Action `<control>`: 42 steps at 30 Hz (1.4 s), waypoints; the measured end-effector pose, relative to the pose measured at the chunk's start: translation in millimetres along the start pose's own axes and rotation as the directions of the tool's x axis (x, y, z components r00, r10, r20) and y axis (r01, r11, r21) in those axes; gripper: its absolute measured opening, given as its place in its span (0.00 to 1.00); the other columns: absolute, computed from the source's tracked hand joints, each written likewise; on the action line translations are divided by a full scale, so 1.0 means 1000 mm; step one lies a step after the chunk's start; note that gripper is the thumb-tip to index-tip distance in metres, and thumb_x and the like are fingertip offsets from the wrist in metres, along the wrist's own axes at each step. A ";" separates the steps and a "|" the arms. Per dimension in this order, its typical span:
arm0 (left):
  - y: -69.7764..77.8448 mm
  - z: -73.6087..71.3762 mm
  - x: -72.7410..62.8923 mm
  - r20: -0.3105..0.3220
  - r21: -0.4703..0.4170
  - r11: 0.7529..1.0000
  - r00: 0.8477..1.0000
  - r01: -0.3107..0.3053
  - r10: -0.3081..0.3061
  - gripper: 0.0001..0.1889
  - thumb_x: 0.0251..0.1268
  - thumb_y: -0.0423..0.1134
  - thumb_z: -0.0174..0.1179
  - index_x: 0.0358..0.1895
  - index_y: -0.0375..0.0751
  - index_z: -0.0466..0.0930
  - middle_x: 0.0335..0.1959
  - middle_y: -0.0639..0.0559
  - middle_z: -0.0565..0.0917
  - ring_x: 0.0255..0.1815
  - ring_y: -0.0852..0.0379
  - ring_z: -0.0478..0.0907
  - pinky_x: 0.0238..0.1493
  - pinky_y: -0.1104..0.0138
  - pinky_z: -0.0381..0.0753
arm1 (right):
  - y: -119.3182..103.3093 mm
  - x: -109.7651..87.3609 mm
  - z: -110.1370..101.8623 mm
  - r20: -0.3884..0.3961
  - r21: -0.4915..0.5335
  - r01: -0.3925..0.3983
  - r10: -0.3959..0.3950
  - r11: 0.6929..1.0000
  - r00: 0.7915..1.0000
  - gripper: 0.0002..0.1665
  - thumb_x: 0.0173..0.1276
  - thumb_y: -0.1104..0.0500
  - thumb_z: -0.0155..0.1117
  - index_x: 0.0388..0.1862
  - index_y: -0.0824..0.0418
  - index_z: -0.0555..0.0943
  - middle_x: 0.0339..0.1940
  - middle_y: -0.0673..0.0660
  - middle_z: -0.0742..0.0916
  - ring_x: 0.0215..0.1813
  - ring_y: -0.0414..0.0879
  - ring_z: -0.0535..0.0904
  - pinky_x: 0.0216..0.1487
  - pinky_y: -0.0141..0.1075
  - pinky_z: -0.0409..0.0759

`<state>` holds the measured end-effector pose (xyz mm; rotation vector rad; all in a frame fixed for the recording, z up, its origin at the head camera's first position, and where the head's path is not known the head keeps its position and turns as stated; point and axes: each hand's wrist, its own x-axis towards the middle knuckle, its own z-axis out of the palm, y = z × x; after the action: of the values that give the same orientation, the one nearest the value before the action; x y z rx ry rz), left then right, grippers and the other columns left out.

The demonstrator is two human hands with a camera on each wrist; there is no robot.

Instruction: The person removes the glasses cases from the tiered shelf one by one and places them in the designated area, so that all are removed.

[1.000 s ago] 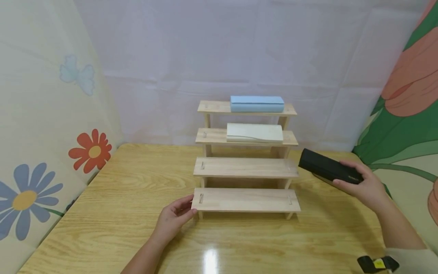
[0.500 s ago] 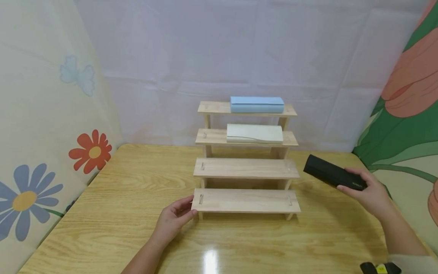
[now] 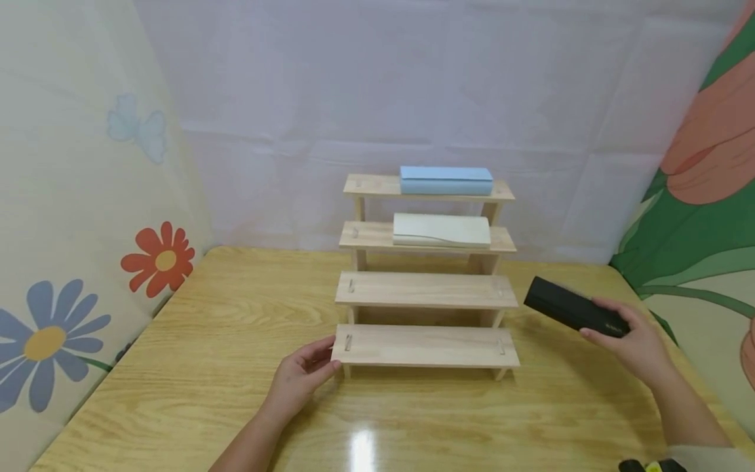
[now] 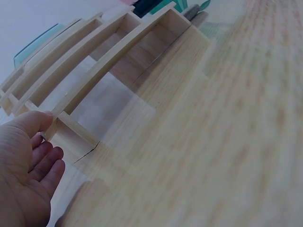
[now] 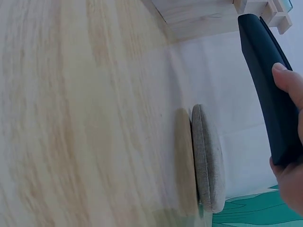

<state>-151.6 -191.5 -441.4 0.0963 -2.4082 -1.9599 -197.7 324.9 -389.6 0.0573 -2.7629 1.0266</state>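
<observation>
A pale wooden stand with stepped shelves (image 3: 427,345) occupies the middle of the table. My left hand (image 3: 297,373) pinches the left end of its lowest shelf; in the left wrist view the thumb (image 4: 35,122) lies along the corner. Off to the stand's right, my right hand (image 3: 634,341) grips a long black glasses case (image 3: 572,306) by its right end, small lettering near the fingers. The case is held in the air, its free end pointing at the stand. A light blue glasses case (image 3: 446,181) lies on the top shelf, and a white one (image 3: 441,230) on the shelf below.
Beyond the black case, the right wrist view shows a grey fabric oblong (image 5: 207,158) on the wood-grain table (image 3: 236,308); the head view mostly hides it. A white cloth (image 3: 295,98) hangs behind, with flower-patterned panels (image 3: 71,216) on both sides.
My right hand has moved slightly down and to the right with the black glasses case, away from the stand. My left hand keeps its place at the lowest shelf.
</observation>
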 end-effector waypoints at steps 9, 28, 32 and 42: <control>0.000 0.000 -0.002 0.003 0.017 1.000 1.000 -0.003 0.003 0.23 0.60 0.30 0.67 0.60 0.31 0.77 0.55 0.37 0.82 0.53 0.53 0.81 0.49 0.78 0.80 | 0.009 -0.001 0.006 0.055 0.042 -0.024 0.022 0.999 0.998 0.45 0.63 0.50 0.71 0.72 0.69 0.64 0.70 0.79 0.64 0.66 0.76 0.60 0.57 0.62 0.65; 0.000 -0.001 0.000 0.008 0.014 1.000 1.000 -0.004 0.004 0.24 0.60 0.31 0.67 0.60 0.31 0.76 0.56 0.36 0.82 0.55 0.49 0.80 0.49 0.78 0.80 | 0.028 -0.005 0.013 0.101 0.014 -0.057 0.055 0.998 0.993 0.46 0.63 0.48 0.70 0.71 0.70 0.63 0.69 0.82 0.62 0.66 0.78 0.58 0.59 0.67 0.61; 0.000 0.000 -0.001 0.002 0.020 1.000 1.000 0.000 0.000 0.24 0.60 0.30 0.67 0.60 0.31 0.77 0.56 0.36 0.82 0.53 0.53 0.81 0.49 0.78 0.80 | 0.030 -0.005 0.014 0.106 0.009 -0.060 0.058 0.998 0.993 0.46 0.63 0.48 0.71 0.71 0.70 0.63 0.69 0.83 0.62 0.66 0.79 0.58 0.60 0.68 0.61; 0.000 -0.001 0.000 -0.003 0.025 1.000 1.000 -0.014 0.014 0.24 0.60 0.30 0.67 0.60 0.30 0.77 0.55 0.35 0.82 0.50 0.58 0.81 0.48 0.77 0.80 | 0.033 -0.005 0.014 0.152 -0.006 -0.122 0.121 0.993 0.981 0.49 0.64 0.44 0.69 0.74 0.68 0.60 0.71 0.82 0.60 0.68 0.79 0.56 0.61 0.70 0.60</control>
<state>-151.3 -192.3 -441.7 0.0830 -2.4256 -1.9225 -198.7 340.7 -422.5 -0.0347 -2.9347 1.0991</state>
